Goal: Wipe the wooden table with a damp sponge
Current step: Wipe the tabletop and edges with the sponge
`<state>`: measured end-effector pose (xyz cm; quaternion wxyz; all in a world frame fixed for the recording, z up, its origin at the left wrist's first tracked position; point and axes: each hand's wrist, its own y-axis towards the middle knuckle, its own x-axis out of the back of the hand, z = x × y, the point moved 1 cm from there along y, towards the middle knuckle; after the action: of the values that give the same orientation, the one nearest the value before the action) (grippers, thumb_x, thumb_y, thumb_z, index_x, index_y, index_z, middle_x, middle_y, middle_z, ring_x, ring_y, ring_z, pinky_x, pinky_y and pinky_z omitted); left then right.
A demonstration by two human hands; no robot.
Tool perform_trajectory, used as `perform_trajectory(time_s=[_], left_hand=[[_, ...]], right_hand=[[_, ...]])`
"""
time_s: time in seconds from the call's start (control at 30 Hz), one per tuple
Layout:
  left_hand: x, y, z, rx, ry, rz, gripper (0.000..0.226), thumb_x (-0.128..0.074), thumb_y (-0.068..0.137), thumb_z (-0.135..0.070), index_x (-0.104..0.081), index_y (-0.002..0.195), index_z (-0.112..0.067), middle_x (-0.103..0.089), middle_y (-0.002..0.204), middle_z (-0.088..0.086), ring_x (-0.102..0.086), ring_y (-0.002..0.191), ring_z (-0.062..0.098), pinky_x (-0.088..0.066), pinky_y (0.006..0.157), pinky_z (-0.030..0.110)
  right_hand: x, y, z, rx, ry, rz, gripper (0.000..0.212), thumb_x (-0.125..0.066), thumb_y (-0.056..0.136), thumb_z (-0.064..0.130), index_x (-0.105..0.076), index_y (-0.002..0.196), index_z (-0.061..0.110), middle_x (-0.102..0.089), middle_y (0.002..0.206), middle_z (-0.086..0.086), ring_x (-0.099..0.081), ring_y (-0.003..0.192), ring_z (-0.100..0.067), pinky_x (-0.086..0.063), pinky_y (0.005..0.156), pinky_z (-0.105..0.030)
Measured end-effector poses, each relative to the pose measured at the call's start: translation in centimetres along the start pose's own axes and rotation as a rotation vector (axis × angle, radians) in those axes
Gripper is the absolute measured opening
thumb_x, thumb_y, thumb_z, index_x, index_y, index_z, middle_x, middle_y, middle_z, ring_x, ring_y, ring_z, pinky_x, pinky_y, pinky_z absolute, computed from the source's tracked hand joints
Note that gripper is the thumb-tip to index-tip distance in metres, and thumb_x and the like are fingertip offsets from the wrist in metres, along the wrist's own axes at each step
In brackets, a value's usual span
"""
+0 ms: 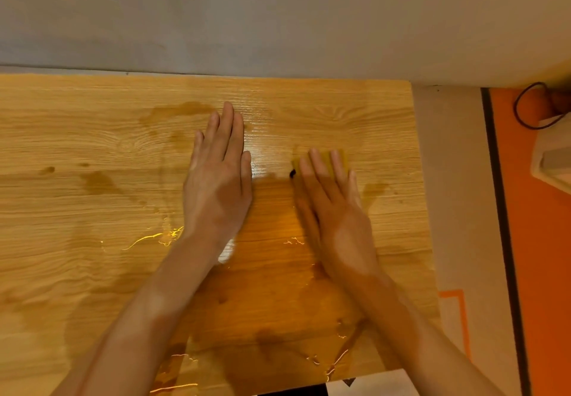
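Note:
The wooden table (92, 136) fills most of the view, with wet streaks and puddles shining on it. My left hand (219, 176) lies flat on the wood near the middle, fingers straight and together, holding nothing. My right hand (333, 204) presses flat on a yellow sponge (341, 157), whose far edge shows past my fingertips; the rest of it is hidden under the hand. A small dark spot sits at the sponge's left corner.
A grey wall (278, 18) runs along the table's far edge. Right of the table lie a pale floor strip and an orange floor (537, 241), with a white box (553, 154) and a black cable (525, 108) at the upper right.

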<state>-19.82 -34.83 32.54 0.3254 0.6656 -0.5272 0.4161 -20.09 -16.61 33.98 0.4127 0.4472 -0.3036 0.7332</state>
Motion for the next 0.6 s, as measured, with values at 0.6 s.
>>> perform_trajectory(time_s=[0.6], left_hand=[[0.0,0.3,0.4,-0.019,-0.041,0.021,0.055,-0.028,0.109,-0.021,-0.013,0.161,-0.013,-0.005,0.170,0.000,0.002,0.157,0.014,0.012,0.123,0.021]], right_hand=[[1.5,9.6,-0.7,-0.099,-0.142,-0.050,0.052,-0.029,0.106,0.035,-0.017,0.154,0.022,-0.012,0.163,0.000,0.001,0.151,-0.024,-0.005,0.124,-0.044]])
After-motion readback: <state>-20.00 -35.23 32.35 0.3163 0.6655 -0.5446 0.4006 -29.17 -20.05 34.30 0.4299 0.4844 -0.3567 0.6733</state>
